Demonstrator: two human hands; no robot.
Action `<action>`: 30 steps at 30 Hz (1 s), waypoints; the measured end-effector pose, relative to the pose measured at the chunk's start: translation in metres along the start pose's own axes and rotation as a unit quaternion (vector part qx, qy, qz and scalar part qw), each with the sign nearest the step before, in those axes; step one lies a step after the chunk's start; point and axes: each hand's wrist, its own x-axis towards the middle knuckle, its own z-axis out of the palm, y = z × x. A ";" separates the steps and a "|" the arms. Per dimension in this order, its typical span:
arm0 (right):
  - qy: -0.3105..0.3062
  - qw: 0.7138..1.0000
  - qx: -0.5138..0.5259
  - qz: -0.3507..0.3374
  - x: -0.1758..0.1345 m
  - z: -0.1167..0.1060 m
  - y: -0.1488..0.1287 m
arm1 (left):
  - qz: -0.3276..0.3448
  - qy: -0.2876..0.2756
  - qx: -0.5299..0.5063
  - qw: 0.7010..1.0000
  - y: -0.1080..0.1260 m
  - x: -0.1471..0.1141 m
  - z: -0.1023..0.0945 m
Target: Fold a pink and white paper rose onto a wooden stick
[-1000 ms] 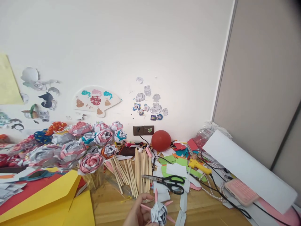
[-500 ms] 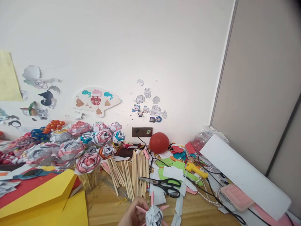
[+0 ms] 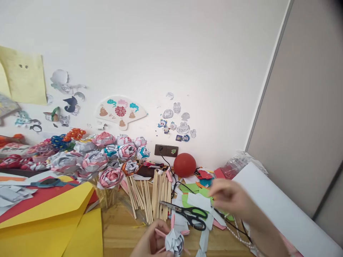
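My left hand (image 3: 151, 240), at the bottom centre, is closed round a folded paper flower (image 3: 174, 242) with a pale grey-white centre and narrow pink points sticking out. My right hand (image 3: 229, 196) is over the right side of the table, fingers curled and somewhat blurred. It covers the spot where a yellow glue gun lay; whether it grips the glue gun is hidden. Just left of this hand lie black-handled scissors (image 3: 191, 214) on white paper pieces. Green paper (image 3: 189, 188) lies beyond the scissors.
Wooden sticks (image 3: 160, 194) lie in the middle. Finished paper roses (image 3: 111, 175) stand at left, behind yellow card (image 3: 80, 235). A red balloon (image 3: 184, 165) rests by the wall socket (image 3: 166, 150). A large white sheet (image 3: 278, 203), a bead string and black cables are at right.
My right hand has come in from the right and now covers the glue gun's place. My left hand still holds the paper flower. The view has turned slightly left.
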 end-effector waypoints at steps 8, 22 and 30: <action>-0.230 0.973 -0.019 0.000 0.022 0.079 0.010 | -0.004 0.047 -0.001 0.999 0.005 -0.001 -0.005; -0.145 0.977 -0.157 -0.017 0.009 0.095 0.023 | 0.014 0.064 -0.005 0.998 -0.004 0.001 -0.018; -0.159 0.967 -0.186 -0.075 0.006 0.101 0.026 | 0.020 0.095 0.013 0.995 -0.004 0.002 -0.020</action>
